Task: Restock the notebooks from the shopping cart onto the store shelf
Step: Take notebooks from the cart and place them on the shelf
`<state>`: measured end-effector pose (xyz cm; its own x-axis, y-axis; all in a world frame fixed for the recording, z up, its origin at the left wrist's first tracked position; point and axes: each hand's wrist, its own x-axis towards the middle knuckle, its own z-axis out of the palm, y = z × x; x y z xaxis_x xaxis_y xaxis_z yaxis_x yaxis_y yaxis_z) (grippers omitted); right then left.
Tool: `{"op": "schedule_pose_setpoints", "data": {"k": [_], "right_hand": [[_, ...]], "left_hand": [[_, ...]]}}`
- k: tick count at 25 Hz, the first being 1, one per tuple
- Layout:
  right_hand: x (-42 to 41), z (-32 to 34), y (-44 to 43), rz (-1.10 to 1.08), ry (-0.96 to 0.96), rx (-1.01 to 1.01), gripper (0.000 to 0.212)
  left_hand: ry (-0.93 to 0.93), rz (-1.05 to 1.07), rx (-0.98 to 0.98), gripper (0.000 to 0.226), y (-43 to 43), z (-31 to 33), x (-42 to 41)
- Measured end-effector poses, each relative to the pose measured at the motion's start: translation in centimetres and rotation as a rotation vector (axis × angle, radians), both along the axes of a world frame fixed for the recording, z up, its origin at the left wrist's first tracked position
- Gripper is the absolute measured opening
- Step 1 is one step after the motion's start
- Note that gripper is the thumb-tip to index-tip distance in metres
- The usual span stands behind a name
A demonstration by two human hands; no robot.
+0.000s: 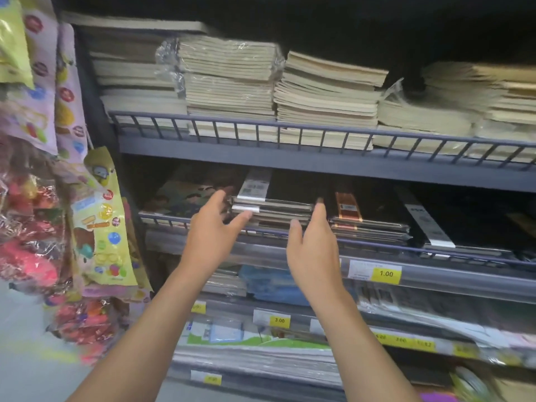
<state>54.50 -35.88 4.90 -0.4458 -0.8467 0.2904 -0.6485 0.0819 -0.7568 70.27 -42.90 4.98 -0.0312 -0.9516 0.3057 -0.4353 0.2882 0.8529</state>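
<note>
1. Head view, so pretty wide and a bit smeary at the edges. Both bare arms reach up to the middle shelf [449,274].
2. The stack of dark notebooks [272,208] lies flat on that shelf, just behind its wire rail, roughly at 12 o'clock from the middle of the shot. The top one has a white barcode label.
3. The left hand [213,227] is at the stack's 9 o'clock side. Its fingers [222,197] are straight and spread apart, gripping nothing, and one tip touches the white band on the stack's front edge.
4. The right hand [314,245] sits at the stack's 3 o'clock side, with fingers [319,210] straight, close together and pointing up along the right corner. The thumb is out by the front edge. It's not clamped on anything either.
5. Further toward 3 o'clock is another dark stack with an orange band [348,206], just beside the right fingers.
6. At 9 o'clock of the stack lies a camo-cover notebook [179,198].
7. The upper shelf at 12 o'clock is full of pale paper stacks [232,82], some in plastic wrap.
8. A yellow 1.00 price tag [385,274] sits at about 4 o'clock, and hanging toy packets [98,221] fill the 9 o'clock edge.
</note>
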Motion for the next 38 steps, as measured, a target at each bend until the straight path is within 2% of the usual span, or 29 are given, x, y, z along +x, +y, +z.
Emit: {"op": "schedule_pose_setpoints", "data": {"k": [4,12,17,21,26,30,38], "right_hand": [[-0.4,-1.1,-0.6,-0.049,0.047,-0.073,0.062],[-0.2,-0.9,-0.8,-0.178,0.079,-0.115,0.055],[-0.2,-1.3,-1.4,-0.235,0.071,-0.192,0.054],[-0.5,-1.1,-1.5,-0.241,-0.044,-0.220,0.058],[-0.3,-1.4,-1.8,-0.206,-0.032,-0.187,0.060],[-0.1,-1.4,-1.6,-0.180,0.004,-0.122,0.059],[-0.3,-1.6,0.3,-0.120,0.066,-0.142,0.064]], "left_hand": [[0.019,0.015,-0.063,0.069,0.2,-1.6,-0.3],[0.029,0.047,-0.071,0.064,0.1,-1.2,-0.4],[-0.079,0.113,-0.144,0.057,-0.4,-1.2,-0.7],[-0.099,0.129,-0.152,0.051,-0.3,-0.6,-0.5],[-0.153,0.107,-0.120,0.041,0.0,-0.2,-0.3],[-0.147,0.074,-0.123,0.050,0.5,-0.2,-0.1],[-0.119,0.048,-0.101,0.062,0.8,-0.8,0.9]]}}
